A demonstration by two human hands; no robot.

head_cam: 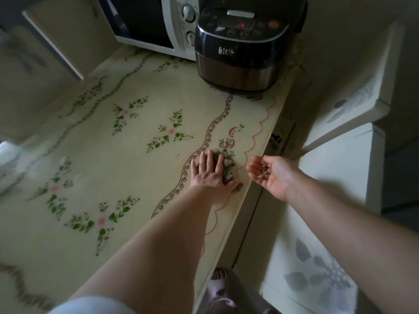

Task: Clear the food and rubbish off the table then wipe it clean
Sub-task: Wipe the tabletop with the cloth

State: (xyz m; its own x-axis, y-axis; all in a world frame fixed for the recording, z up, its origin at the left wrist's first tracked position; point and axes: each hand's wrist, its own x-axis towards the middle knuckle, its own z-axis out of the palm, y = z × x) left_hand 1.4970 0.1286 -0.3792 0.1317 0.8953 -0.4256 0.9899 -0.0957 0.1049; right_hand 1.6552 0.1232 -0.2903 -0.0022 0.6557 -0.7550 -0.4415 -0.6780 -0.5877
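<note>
My left hand [210, 173] lies flat with straight fingers on a crumpled grey cloth [229, 165], pressing it onto the table [127, 168] near its right edge. The table wears a cream cover printed with green and pink flowers and a pink scalloped border. Just off that edge my right hand [269, 175] is held palm up and cupped, level with the tabletop. A few small brown scraps [264, 172] lie in its palm.
A black and brown rice cooker [240, 48] stands at the table's far right, with a white microwave [156, 23] behind it to the left. A white cabinet [340, 168] stands right of the table across a narrow gap. My slippered feet [218, 291] show below.
</note>
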